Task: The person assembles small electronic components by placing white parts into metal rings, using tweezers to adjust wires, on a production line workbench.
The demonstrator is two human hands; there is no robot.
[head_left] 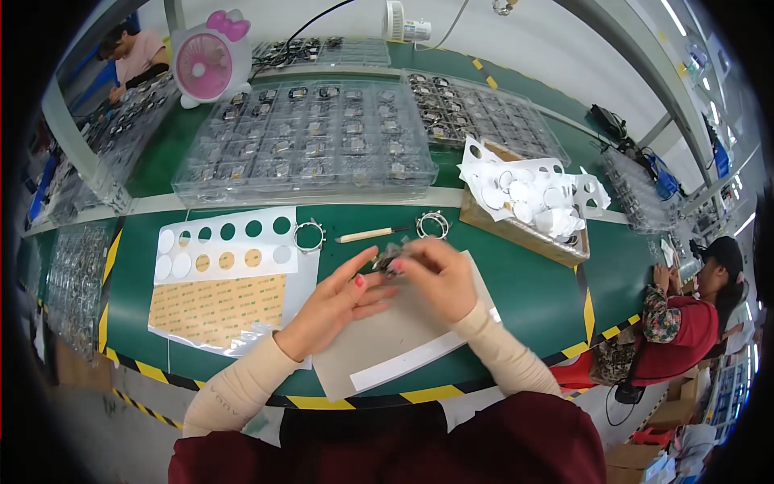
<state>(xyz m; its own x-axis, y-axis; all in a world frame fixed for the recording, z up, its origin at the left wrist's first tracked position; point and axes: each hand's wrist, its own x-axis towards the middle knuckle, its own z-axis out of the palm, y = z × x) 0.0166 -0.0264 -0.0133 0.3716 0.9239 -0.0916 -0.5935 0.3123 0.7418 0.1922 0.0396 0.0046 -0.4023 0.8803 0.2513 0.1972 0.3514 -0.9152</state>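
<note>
A small dark metallic-looking part (pixel 390 259) with clear, shiny edges is held over a grey-brown board (pixel 347 355); its exact kind is too small to make out. My right hand (pixel 442 282) pinches it between thumb and fingertips. Beside it, my left hand (pixel 343 305) has its fingers stretched and apart, the index fingertip close to the part. Whether that fingertip touches it, I cannot tell. Beyond my hands lie a wooden-handled knife-like tool (pixel 367 235) and two metal rings, one to the left (pixel 309 236) and one to the right (pixel 433 226).
Left lies a sticker sheet (pixel 218 310) with round cut-outs. A white strip (pixel 407 360) crosses the board. Clear compartment trays (pixel 306 137) of small parts stand behind, near a pink-and-white fan (pixel 211 60). A cardboard box (pixel 524 238) holds white scraps. Other people sit left and right.
</note>
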